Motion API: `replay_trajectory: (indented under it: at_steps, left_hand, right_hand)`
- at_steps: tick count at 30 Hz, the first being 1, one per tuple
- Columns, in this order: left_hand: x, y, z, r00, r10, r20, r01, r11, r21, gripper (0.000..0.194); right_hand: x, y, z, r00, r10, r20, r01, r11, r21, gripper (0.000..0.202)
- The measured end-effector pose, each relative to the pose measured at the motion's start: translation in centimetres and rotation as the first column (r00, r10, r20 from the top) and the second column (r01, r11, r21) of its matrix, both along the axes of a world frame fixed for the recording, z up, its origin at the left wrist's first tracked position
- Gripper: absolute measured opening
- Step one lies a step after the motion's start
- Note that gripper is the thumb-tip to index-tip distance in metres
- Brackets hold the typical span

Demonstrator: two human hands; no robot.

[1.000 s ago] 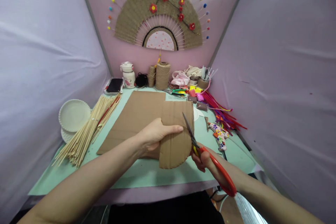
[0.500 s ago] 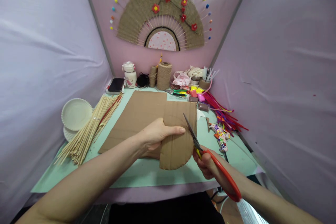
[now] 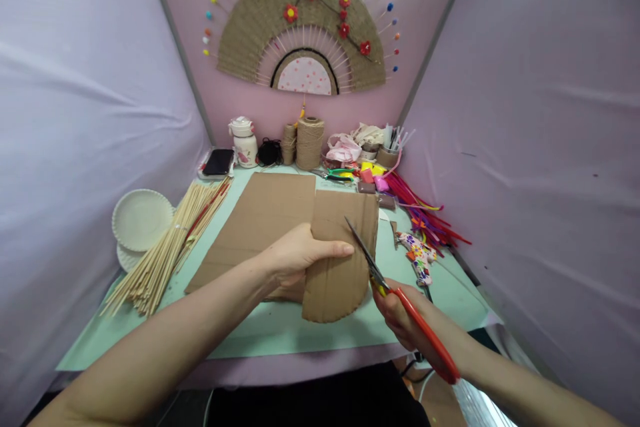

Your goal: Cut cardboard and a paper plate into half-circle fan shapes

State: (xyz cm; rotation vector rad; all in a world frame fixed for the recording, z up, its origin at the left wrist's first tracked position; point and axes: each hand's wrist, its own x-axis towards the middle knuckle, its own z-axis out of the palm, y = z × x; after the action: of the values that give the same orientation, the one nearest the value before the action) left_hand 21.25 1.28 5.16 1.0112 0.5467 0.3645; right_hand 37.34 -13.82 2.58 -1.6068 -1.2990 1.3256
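My left hand (image 3: 299, 253) grips a piece of brown cardboard (image 3: 333, 287), its thumb flat on top and the fingers hidden beneath. The lower edge of this piece is cut in a rounded curve. In my right hand (image 3: 400, 313) are scissors (image 3: 425, 327) with red handles, their blades at the cardboard's right side and one blade lying over its face. Under the held piece, a larger cardboard sheet (image 3: 270, 213) lies on the table.
Bamboo sticks (image 3: 155, 253) and white paper plates (image 3: 143, 220) lie left. A phone (image 3: 219, 162), bottle (image 3: 245, 143), twine spools (image 3: 310, 143) and pliers (image 3: 335, 175) stand or lie behind. Pipe cleaners (image 3: 415, 207) and a floral glue gun (image 3: 419, 257) are right. A decorated fan (image 3: 250, 33) hangs on the back wall.
The scissor blades look slightly more closed along the cardboard's right edge. My right hand has shifted a little to the right. The whole view has moved slightly.
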Motion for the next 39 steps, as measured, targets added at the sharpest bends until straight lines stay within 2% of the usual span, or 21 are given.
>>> replay_trajectory:
  at_steps: [4, 12, 18, 22, 29, 34, 39]
  left_hand:
    - [0.1, 0.1, 0.1, 1.000, 0.020, -0.021, -0.020, 1.000, 0.009, 0.043]
    - [0.2, 0.5, 0.4, 1.000, 0.028, 0.003, -0.028, 0.999, 0.040, 0.039]
    - [0.4, 0.1, 0.6, 0.994, -0.009, -0.112, 0.015, 0.999, 0.051, 0.032]
    - [0.4, 0.1, 0.6, 0.992, -0.026, -0.127, 0.036, 0.997, 0.073, 0.032]
    - [0.2, 0.5, 0.5, 0.992, -0.054, -0.115, 0.065, 0.994, 0.093, 0.034]
    - [0.1, 0.6, 0.8, 0.990, -0.062, -0.128, 0.079, 0.989, 0.124, 0.034]
    - [-0.1, 0.9, 0.8, 0.991, -0.105, -0.084, 0.116, 0.982, 0.148, 0.035]
  right_hand:
    - [0.2, 0.2, 0.0, 1.000, -0.020, 0.015, 0.021, 1.000, -0.017, 0.062]
    - [0.9, 0.3, 0.1, 0.998, 0.019, 0.060, -0.022, 0.998, 0.053, 0.062]
    - [1.3, 0.5, 0.5, 0.983, 0.157, 0.097, -0.170, 0.975, 0.141, 0.062]
    - [1.6, 0.8, 0.3, 0.973, 0.184, 0.138, -0.209, 0.958, 0.195, 0.062]
    - [1.7, 0.7, -0.2, 0.985, 0.154, 0.079, -0.160, 0.984, 0.078, 0.064]
    - [1.8, 0.4, -0.5, 0.988, 0.121, 0.091, -0.126, 0.991, 0.048, 0.059]
    - [1.4, 0.5, 0.5, 0.990, 0.095, 0.104, -0.100, 0.994, 0.048, 0.060]
